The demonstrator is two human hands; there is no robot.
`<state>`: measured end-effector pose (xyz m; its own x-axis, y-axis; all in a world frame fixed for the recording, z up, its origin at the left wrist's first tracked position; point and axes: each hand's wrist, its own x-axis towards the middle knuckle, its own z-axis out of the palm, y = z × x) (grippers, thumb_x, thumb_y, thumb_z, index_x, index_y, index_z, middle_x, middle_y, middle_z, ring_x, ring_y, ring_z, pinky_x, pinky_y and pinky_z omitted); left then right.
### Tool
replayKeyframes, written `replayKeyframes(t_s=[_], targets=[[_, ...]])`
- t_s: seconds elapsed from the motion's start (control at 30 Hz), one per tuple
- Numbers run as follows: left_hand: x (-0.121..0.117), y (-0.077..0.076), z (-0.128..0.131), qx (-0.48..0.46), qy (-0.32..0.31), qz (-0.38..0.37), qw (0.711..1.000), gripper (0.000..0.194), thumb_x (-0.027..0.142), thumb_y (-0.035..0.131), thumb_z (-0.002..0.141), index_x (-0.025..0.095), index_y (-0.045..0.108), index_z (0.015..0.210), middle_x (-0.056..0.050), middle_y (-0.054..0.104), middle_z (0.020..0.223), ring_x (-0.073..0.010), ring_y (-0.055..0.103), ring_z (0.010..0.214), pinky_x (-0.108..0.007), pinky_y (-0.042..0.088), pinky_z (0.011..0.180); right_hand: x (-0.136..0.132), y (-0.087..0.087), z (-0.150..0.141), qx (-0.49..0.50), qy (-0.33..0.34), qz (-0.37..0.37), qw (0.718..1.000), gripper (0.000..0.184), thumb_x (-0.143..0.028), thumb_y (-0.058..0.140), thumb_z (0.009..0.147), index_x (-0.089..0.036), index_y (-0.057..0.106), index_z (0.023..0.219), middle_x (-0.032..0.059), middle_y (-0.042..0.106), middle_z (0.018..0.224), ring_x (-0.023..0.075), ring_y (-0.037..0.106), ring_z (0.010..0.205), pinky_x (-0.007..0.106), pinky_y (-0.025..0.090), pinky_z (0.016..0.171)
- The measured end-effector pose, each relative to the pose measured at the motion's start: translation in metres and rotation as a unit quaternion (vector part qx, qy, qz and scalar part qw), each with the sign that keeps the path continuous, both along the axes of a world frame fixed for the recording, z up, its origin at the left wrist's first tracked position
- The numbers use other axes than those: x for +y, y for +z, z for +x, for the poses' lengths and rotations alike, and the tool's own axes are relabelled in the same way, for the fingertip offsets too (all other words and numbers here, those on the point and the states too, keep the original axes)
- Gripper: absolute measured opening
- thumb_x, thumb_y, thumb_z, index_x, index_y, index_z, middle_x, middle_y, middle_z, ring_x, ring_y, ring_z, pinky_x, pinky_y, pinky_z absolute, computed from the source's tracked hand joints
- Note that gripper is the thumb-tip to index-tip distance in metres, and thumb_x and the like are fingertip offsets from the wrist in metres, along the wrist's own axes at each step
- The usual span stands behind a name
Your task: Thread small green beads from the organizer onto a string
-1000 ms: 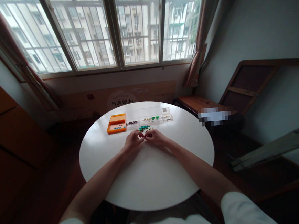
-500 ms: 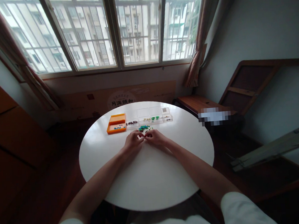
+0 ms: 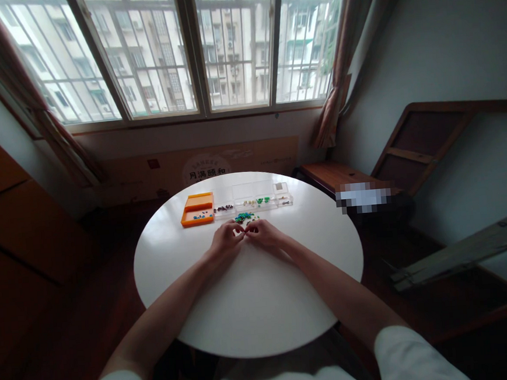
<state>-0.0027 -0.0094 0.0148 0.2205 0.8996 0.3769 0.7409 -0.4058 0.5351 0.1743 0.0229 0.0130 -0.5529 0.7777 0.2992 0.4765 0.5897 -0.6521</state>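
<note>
My left hand point(image 3: 226, 240) and my right hand point(image 3: 263, 233) rest on the round white table point(image 3: 253, 295), fingertips meeting in a pinch near the middle. What they pinch is too small to make out. Just beyond the fingertips lies a small heap of green and blue beads point(image 3: 244, 217). Behind it stands a clear compartment box point(image 3: 254, 199) holding dark, pale and green beads. An orange tray point(image 3: 198, 210) with a few blue beads sits to the left of the box.
A barred window point(image 3: 198, 48) and curtains fill the wall behind the table. A wooden bench point(image 3: 335, 175) and a leaning wooden frame point(image 3: 425, 141) stand to the right. Brown cabinets point(image 3: 15, 232) line the left side.
</note>
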Motion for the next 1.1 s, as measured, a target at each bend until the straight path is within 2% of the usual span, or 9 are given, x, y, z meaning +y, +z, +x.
replayKeyframes(t_s=[0.5,0.9,1.1], targets=[[0.0017,-0.0010,-0.0011,0.003,0.000,0.001,1.000,0.018,0.033,0.060,0.077,0.020,0.072,0.079,-0.002,0.064,0.082,-0.0106,0.058,0.063,-0.021,0.040,0.057,-0.0013,0.0021,0.0004,-0.002,0.005,-0.010,1.000,0.017,-0.017,0.056,0.077,-0.012,0.072,0.081,0.0036,0.066,0.071,0.0120,0.057,0.063,0.021,0.038,0.058],[0.0023,-0.0012,-0.0013,0.009,0.003,0.000,1.000,0.017,0.031,0.060,0.078,0.020,0.072,0.078,-0.002,0.065,0.082,-0.0106,0.058,0.063,-0.021,0.040,0.057,0.0009,0.0011,-0.0004,-0.024,-0.005,0.028,0.999,0.019,-0.019,0.053,0.083,-0.013,0.070,0.077,0.0026,0.064,0.068,0.0120,0.054,0.064,0.022,0.036,0.060],[0.0043,-0.0021,-0.0014,-0.006,-0.004,-0.003,1.000,0.019,0.031,0.060,0.078,0.020,0.072,0.088,-0.002,0.065,0.082,-0.0105,0.058,0.062,-0.020,0.042,0.058,0.0017,0.0004,-0.0007,-0.023,0.000,0.029,0.999,0.020,-0.019,0.052,0.083,-0.012,0.069,0.076,0.0030,0.063,0.067,0.0116,0.053,0.061,0.022,0.035,0.059]])
